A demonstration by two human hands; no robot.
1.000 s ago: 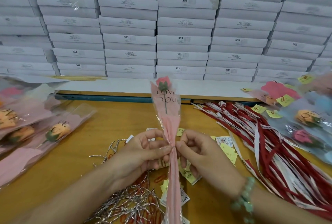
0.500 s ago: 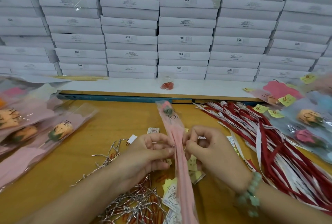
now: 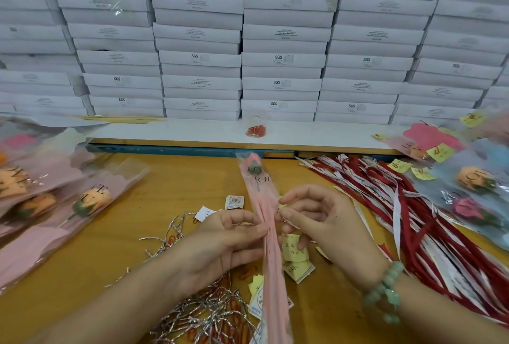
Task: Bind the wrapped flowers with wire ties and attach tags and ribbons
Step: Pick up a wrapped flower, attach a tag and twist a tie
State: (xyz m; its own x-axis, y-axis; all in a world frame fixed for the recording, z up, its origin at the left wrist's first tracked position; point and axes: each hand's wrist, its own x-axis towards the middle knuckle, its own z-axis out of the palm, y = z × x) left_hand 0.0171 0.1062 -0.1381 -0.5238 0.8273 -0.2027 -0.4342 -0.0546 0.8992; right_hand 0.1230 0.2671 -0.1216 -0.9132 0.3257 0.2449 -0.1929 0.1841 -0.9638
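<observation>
Now the wrapped flower (image 3: 264, 206) leans low and away, no longer upright as a second ago, its gathered waist between both hands' fingertips. Left of the fingers lie other wrapped flowers (image 3: 91, 203), one lettered "VE" over "OU". Below the fingers is a heap of wire ties (image 3: 209, 313). The left hand (image 3: 220, 241) curls, thumb and forefinger pinching the pink wrap. The right hand (image 3: 322, 222) arches with its fingertips at the wrap's right side; whether they pinch anything I cannot tell. Under it sit yellow tags (image 3: 294, 252), and rightward spread red and white ribbons (image 3: 413, 219). Beyond the fingers, white boxes (image 3: 283, 59) read "SGS".
</observation>
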